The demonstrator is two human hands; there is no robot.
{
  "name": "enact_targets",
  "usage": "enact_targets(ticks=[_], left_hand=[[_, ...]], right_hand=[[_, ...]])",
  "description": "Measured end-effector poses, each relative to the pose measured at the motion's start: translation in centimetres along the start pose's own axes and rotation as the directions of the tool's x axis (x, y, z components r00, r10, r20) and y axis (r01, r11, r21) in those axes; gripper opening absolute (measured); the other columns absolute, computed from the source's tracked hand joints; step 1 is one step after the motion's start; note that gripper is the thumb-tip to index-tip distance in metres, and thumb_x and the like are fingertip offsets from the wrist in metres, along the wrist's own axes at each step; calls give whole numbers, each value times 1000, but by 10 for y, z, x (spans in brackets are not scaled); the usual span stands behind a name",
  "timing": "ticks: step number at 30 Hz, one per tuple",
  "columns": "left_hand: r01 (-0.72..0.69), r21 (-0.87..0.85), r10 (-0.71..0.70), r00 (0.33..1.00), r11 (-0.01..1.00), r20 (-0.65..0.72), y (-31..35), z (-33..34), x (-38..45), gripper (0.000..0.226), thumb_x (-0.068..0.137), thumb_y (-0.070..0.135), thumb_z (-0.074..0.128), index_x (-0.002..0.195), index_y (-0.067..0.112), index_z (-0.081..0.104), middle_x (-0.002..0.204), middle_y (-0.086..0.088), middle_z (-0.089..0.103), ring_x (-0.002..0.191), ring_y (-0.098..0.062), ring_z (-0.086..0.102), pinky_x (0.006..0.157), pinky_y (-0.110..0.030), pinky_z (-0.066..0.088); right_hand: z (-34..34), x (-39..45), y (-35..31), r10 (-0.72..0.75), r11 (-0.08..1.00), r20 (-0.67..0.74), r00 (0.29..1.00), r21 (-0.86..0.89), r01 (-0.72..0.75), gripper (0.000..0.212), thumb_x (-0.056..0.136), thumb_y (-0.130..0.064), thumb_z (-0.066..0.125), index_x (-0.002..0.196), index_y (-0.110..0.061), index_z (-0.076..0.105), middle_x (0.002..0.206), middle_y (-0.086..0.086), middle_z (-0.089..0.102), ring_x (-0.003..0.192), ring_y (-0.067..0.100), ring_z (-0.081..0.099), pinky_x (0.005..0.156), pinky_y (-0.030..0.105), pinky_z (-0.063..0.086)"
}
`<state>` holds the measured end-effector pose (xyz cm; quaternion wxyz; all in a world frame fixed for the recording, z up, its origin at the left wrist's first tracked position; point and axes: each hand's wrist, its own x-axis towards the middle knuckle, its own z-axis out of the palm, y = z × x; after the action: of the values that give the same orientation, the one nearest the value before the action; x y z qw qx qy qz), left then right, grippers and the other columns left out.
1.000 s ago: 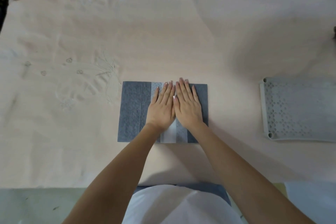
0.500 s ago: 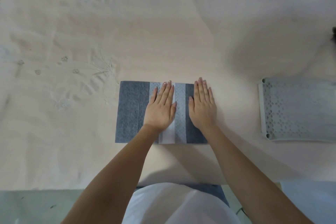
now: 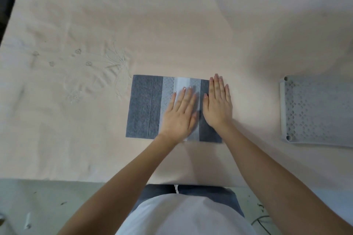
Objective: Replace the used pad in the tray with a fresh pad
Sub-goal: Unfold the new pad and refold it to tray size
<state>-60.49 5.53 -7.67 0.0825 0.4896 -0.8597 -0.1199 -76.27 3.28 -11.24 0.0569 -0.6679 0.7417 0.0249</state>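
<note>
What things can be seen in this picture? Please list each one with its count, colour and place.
pad: one, dark grey with lighter grey and white strips, folded flat on the cloth at the middle.
tray: one, light grey with a pattern of holes, on the cloth at the right edge, partly cut off by the frame.
cloth: one, pale pink with faint embroidery at the left, covering the work surface.
floor: pale green, along the bottom of the view.
cable: one, dark, on the floor at the lower right.
left hand: one, flat on the white strip of the pad.
right hand: one, flat on the pad's right edge.
</note>
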Motion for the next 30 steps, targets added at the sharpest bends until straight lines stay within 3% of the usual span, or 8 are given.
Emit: enact_targets(ticks=[2,5,11,16,19,22,25,30], left_hand=[[54,29,-54,999,998,-7,3,12,-10,55,99,32,28,145,3,30,153,-14,26,143,-29,22,116,-49,19],[131,-16,-131,991,991,39,-6,25,-12,57,101,32,33,148,3,22,156,-13,16,145,-26,10,119,-44,11],[154,-68,-152,988,986,36,-9,28,-10,56,100,32,23,148,4,24,156,-11,19,146,-23,11,120,-42,10],[160,-73,-158,987,984,34,-9,28,-10,55,99,29,22,148,3,23,156,-11,18,146,-23,11,120,-42,9],[166,-72,-164,986,983,30,-8,27,-9,55,98,27,22,147,1,25,155,-13,20,145,-25,14,119,-43,12],[154,-50,-151,987,987,50,-9,27,-10,58,97,28,14,147,1,25,155,-15,21,145,-27,15,119,-42,10],[136,-25,-134,988,990,70,-11,28,-11,62,94,31,6,148,2,19,157,-14,13,146,-26,8,120,-42,6],[149,-13,-148,987,989,68,-9,28,-11,61,96,31,9,147,1,23,156,-14,16,146,-26,9,120,-42,8]], right_hand=[[-1,0,0,-2,1000,0,1000,26,2,61,94,-35,-3,148,-7,-2,159,9,0,147,18,-4,120,39,0],[-1,0,0,-13,999,-13,1000,29,13,62,94,-36,-3,148,-6,0,159,9,-1,147,18,-5,120,39,-1],[-1,-1,0,-16,999,-18,1000,29,16,62,95,-35,1,149,-6,3,159,9,0,147,18,-4,120,38,-1],[-8,-2,4,-23,992,-12,1000,124,25,57,100,-30,17,150,-6,5,159,10,-1,146,18,-6,120,39,-2],[-19,-19,-7,-57,996,-89,994,68,63,57,98,-31,15,148,-4,14,158,13,11,146,24,7,119,45,10],[-15,-54,-42,-193,972,-102,976,119,205,54,98,-28,19,145,-2,27,154,14,25,143,26,21,118,45,19],[-6,-70,-56,-100,963,-41,994,248,107,56,97,-28,13,146,-3,26,154,12,23,144,23,17,118,39,11],[-2,-69,-51,-74,969,-18,997,235,76,55,98,-30,12,146,-5,24,155,9,22,144,21,16,119,37,10]])
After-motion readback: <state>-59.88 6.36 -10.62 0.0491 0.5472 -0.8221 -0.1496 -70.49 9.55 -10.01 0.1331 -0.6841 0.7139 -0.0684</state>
